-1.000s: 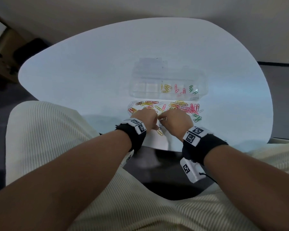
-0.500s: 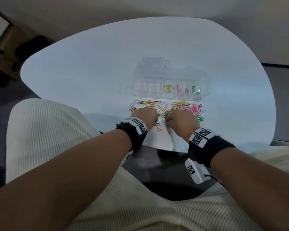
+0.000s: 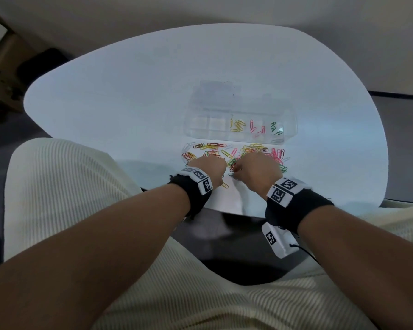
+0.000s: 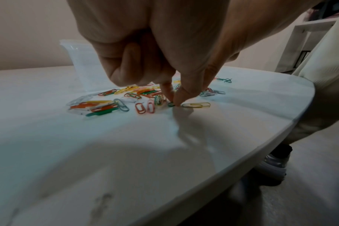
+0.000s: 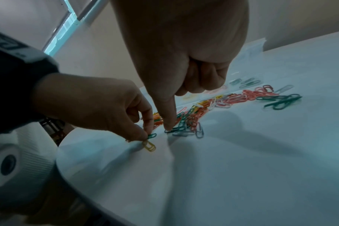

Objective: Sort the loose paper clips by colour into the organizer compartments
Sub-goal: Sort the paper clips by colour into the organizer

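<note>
On the tabletop (image 3: pixel 129 110), the left hand (image 3: pixel 209 166) pinches a green clip (image 5: pixel 151 135). The right hand (image 3: pixel 255 171) has slid into the loose paper clips (image 3: pixel 248 152), forefinger pinning another green one, other fingers curled. Beyond, the organizer (image 3: pixel 289 120) holds few clips: sorting is early.
</note>
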### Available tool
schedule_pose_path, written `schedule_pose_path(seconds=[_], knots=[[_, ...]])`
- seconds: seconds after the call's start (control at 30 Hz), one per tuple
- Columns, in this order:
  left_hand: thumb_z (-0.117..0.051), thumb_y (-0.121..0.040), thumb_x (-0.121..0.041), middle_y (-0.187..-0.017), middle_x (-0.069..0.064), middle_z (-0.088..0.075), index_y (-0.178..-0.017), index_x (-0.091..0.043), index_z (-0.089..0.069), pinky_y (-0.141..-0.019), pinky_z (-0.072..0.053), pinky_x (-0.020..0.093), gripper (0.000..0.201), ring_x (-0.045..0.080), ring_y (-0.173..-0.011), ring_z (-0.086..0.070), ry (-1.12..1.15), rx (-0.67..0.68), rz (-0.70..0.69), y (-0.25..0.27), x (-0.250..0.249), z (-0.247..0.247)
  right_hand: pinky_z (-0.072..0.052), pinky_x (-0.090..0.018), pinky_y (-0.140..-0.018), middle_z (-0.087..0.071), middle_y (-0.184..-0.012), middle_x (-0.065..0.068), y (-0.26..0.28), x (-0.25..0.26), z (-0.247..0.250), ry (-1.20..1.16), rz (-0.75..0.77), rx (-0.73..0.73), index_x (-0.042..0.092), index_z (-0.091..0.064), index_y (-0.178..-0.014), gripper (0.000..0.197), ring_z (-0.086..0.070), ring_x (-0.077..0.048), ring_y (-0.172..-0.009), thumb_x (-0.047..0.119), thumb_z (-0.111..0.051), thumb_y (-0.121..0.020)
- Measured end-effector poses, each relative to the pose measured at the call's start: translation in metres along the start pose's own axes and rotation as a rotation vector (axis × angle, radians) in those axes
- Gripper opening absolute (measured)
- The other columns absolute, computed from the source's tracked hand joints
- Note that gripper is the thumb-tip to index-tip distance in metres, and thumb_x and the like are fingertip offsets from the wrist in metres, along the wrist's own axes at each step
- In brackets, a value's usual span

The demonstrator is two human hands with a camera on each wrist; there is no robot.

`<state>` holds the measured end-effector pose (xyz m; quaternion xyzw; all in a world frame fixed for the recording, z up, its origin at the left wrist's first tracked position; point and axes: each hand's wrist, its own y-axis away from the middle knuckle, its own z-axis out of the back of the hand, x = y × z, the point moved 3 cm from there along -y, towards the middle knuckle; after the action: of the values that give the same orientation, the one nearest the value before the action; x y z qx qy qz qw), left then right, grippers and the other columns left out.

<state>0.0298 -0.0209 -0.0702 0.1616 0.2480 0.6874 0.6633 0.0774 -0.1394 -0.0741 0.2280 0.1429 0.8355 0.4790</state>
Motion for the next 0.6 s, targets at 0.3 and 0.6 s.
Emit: schedule_pose_path(seconds=[0.3,0.6], knots=[[-0.051,-0.092,-0.034,-0.103,0.012,-0.065,-0.104,-0.008,-0.063,-0.065,-0.040,0.029,0.031,0.027,-0.081,-0.057,0.163,0.000,0.007,0.008,-0.002,0.001,-0.044,-0.030,-0.062,-0.065,-0.092,-0.008,-0.003,0.017,-0.001,0.184,0.018,0.026,0.010,-0.064,-0.096,0.019,-0.064,-0.028,-0.082,0.027,-0.060,-0.087],[-0.046,-0.087,-0.018,-0.081,0.017,-0.064,-0.069,-0.001,-0.059,-0.068,-0.042,0.036,0.028,0.036,-0.089,-0.060,0.416,-0.051,0.115,0.004,0.006,0.026,-0.049,-0.031,-0.068,-0.064,-0.082,-0.005,-0.001,0.027,0.005,0.118,0.034,0.070,0.017,-0.053,-0.078,0.028,-0.060,-0.025,-0.072,0.042,-0.066,-0.081]])
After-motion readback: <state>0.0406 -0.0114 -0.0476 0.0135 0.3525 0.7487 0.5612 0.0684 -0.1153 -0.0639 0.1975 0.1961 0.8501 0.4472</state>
